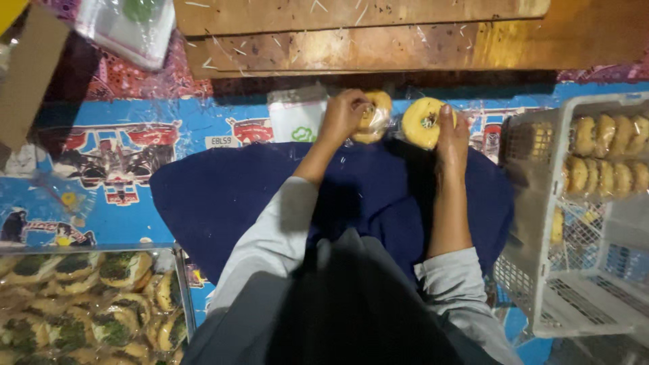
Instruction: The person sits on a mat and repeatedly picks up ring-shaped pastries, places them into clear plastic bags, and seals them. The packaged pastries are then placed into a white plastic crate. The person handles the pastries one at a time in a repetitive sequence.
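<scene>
Two hands wrap ring-shaped yellow buns over a dark blue cloth.
Left hand grasps a plastic-bagged round bun; right hand grasps a bare yellow ring bun near a white plastic crate.

Glossy plastic wrap; matt navy cloth; scratched wood board.

There is a single view, from a camera worn on the person's head, looking almost straight down over their chest and grey sleeves. It faces away from the body towards the wooden boards at the far edge. The floor mat fills most of the picture, seen from close by, at arm's reach. A white basket cuts in at the right edge, a tray at the near left corner.
</scene>
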